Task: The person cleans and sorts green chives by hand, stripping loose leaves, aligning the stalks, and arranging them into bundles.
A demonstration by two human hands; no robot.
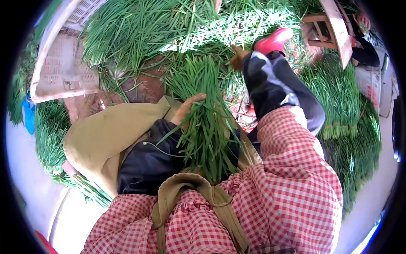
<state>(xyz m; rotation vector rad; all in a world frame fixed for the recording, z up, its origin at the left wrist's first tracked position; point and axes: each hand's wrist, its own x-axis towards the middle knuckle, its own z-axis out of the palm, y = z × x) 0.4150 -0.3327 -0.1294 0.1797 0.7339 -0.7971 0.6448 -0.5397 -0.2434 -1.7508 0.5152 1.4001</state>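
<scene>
My left hand [186, 111] is wrapped round a bunch of long green chives [205, 122], held upright in front of my lap over the tan apron [114, 131]. Its thumb shows across the leaves, while most of the other fingers are behind them. Farther forward and to the right, my right hand [239, 58] reaches out of a shiny black sleeve. It is beside the loose chive pile [148, 34], with fingers apart and nothing visible in them.
A white plastic crate [65, 63] stands at the left. Tied chive bundles [338, 110] are stacked at the right, near a wooden stool [319, 31]. A pink boot [274, 41] is just beyond my right hand. Another person's hand [362, 21] shows at upper right.
</scene>
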